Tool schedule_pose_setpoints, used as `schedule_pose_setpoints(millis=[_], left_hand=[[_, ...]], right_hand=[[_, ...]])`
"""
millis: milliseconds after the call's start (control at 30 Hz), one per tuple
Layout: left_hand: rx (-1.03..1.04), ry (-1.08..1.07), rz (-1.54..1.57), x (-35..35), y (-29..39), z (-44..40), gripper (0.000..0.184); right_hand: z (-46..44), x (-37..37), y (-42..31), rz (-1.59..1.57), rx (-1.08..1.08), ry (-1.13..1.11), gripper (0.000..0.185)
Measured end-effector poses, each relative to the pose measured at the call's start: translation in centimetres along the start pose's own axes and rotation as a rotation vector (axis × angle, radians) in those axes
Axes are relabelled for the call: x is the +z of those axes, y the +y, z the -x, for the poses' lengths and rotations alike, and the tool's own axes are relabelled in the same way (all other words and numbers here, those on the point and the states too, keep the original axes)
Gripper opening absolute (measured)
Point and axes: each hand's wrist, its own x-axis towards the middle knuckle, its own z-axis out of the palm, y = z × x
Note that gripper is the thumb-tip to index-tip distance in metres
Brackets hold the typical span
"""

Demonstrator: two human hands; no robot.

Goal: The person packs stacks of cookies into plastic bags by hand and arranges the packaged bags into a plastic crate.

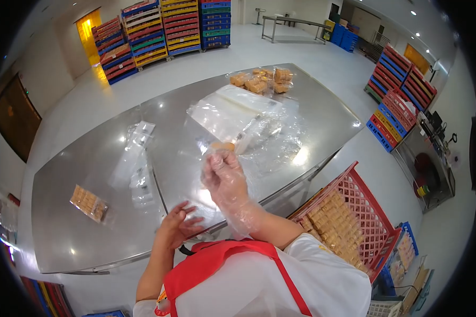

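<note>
My right hand [223,171], in a clear plastic glove, is closed at the middle of the steel table [100,174]. A brown baked piece [225,146] shows just beyond its fingers, and clear plastic lies around it. Bare and spread, my left hand [182,224] is over the table's near edge with nothing in it. Clear bags [227,113] lie in a pile beyond my right hand, with packed brown pieces [262,79] behind them. More flat bags [140,158] lie left of centre. One filled pack [89,203] rests at the far left.
A red crate [373,222] of brown baked pieces [336,224] stands close on my right, below the table. Stacked coloured crates [180,26] stand beyond the table, others [391,119] at the right. A steel side table [433,164] stands at the far right.
</note>
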Motion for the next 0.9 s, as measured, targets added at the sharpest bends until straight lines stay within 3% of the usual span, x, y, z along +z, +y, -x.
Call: schedule_pose_setpoints(millis=[100,133,233,267,333,367,433,467,500,600,700,800,900], left_hand=[[0.111,-0.214,0.045,1.7,0.1,0.2,0.043],[0.26,-0.136,0.014,1.7,0.9,0.3,0.038],[0.747,0.117,-0.182,-0.9,5.1,0.8,0.023],[0.94,0.21,-0.329,-1.9,6.4,1.1,0.02],[1.103,0.424,-0.877,0.3,8.3,3.1,0.018],[1.16,0.535,-1.158,1.7,9.2,4.3,0.018],[1.093,0.3,-1.355,5.7,9.1,6.2,0.015],[1.06,0.175,-1.446,7.3,8.8,6.4,0.014],[1.23,0.147,-1.411,7.8,8.3,5.6,0.001],[1.073,0.369,-0.342,7.2,6.1,3.3,0.029],[0.86,0.372,-0.379,3.4,4.9,1.3,0.043],[0.898,0.508,-0.333,3.4,5.0,1.1,0.047],[0.846,0.45,-0.282,3.5,5.1,1.6,0.046]], right_hand=[[0.4,0.9,-0.5,0.054,-0.018,-0.024,0.012],[0.4,0.8,-0.8,0.103,-0.023,-0.005,0.014],[-1.2,-3.6,-1.8,0.7,0.147,-0.037,0.021],[-0.7,-3.9,-2.2,0.956,0.023,-0.069,0.024],[0.5,-4.1,-2.4,1.462,-0.252,-0.142,0.028],[1.5,-2.0,-2.9,1.557,-0.461,-0.197,0.029],[2.3,1.7,-3.2,1.554,-0.792,-0.412,0.027],[1.9,2.0,-3.0,1.439,-0.764,-0.606,0.025],[1.5,2.2,-2.9,1.316,-0.707,-0.796,0.024],[1.7,1.4,-0.4,1.249,-0.511,-0.742,0.017],[4.8,4.5,-1.0,0.713,0.422,-0.917,0.011],[4.6,2.8,1.8,1.061,0.08,-0.84,0.014],[4.3,3.1,1.4,1.249,0.098,-0.803,0.019]])
